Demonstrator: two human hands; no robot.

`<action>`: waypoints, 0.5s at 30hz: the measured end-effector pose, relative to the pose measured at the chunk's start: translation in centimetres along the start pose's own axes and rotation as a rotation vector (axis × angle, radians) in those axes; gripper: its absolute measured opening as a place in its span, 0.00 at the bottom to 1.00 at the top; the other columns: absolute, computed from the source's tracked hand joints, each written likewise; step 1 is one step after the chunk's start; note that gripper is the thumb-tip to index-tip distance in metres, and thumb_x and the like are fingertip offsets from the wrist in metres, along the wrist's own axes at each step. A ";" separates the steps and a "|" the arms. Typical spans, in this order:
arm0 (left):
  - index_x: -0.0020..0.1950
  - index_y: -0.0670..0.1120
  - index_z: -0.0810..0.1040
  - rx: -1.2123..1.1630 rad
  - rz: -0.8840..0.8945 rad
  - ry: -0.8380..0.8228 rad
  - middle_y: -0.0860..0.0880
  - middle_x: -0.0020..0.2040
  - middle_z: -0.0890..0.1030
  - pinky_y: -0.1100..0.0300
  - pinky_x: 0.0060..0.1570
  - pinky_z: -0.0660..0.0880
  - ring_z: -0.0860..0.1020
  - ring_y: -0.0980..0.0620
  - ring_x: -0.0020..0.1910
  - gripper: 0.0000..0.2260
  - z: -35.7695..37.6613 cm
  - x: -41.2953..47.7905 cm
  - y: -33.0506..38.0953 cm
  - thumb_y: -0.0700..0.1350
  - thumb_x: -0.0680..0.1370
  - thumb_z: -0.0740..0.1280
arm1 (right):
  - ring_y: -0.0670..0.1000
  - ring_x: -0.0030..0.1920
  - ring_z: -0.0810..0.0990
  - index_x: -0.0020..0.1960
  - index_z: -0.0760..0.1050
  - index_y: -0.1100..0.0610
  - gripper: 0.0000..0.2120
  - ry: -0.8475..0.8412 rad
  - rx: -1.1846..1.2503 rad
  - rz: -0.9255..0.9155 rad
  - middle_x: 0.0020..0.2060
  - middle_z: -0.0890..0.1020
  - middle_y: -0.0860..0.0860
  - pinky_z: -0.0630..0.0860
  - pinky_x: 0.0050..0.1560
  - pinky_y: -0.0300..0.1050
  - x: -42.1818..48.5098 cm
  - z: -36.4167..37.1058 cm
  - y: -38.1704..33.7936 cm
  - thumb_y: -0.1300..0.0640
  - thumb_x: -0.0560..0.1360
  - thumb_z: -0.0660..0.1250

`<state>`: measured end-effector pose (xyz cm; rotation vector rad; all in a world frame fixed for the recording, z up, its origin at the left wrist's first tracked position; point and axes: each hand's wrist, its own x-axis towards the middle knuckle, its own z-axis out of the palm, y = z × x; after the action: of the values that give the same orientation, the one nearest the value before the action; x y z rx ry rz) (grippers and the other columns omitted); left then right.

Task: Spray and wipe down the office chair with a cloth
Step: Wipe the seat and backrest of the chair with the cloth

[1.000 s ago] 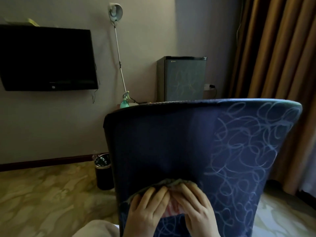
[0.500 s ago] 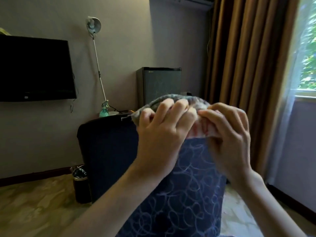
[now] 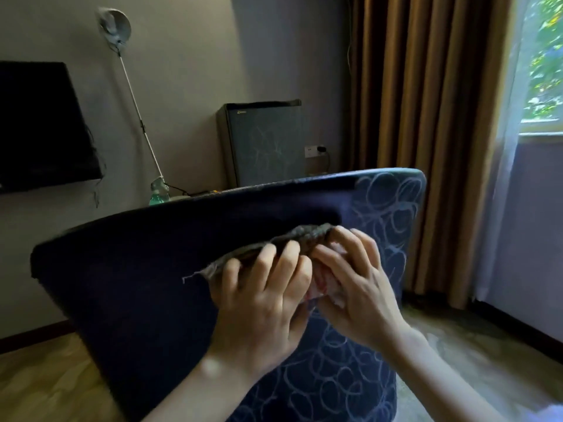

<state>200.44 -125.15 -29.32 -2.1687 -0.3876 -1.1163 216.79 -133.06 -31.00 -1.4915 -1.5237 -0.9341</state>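
Now the cloth (image 3: 307,237), a bunched grey piece with a pink and white part showing lower down, lies against the back of the office chair (image 3: 137,287), a little under the top edge and toward the right half of it. Both hands keep it there. The left hand (image 3: 265,306) has its fingers bent over the grey fold and grips it while pressing it on the fabric. The right hand (image 3: 358,290) touches the left one, and its fingers are curled round the pink and white part. A thin corner of the cloth sticks out to the left of the left hand.

The chair back fills the near middle, and its top edge slopes up to the right. Its left part is plain dark blue, and its right part carries a pattern of pale loops.

Just behind the top edge only the upper part of a green spray bottle (image 3: 158,193) can be seen. It stands at the foot of a thin lamp (image 3: 115,24), which leans up to the left. Right of the bottle, a small grey fridge (image 3: 262,141) stands at the far wall, with a white socket (image 3: 313,151) just beside it. A dark television (image 3: 42,123) hangs on the far left. On the right hang brown curtains (image 3: 426,117), then a window (image 3: 547,56) with green leaves outside
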 end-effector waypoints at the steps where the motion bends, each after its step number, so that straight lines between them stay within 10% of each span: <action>1: 0.64 0.47 0.73 0.028 0.020 -0.002 0.47 0.66 0.70 0.44 0.50 0.66 0.70 0.44 0.60 0.23 1.0 -1.1 0.2 0.54 0.71 0.65 | 0.56 0.67 0.62 0.64 0.69 0.51 0.26 -0.010 0.004 -0.003 0.67 0.66 0.54 0.59 0.70 0.44 -1.1 0.8 0.1 0.50 0.67 0.67; 15: 0.53 0.53 0.80 -0.057 0.045 0.072 0.53 0.52 0.83 0.52 0.46 0.72 0.82 0.51 0.48 0.10 5.0 -10.8 3.9 0.42 0.75 0.64 | 0.53 0.60 0.72 0.64 0.70 0.48 0.14 0.027 0.200 0.167 0.66 0.68 0.47 0.71 0.61 0.46 -13.9 7.0 -2.9 0.49 0.78 0.61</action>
<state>199.17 -124.29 -41.78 -2.1686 -0.2775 -1.1898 213.57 -132.58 -46.43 -1.4311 -1.4050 -0.6810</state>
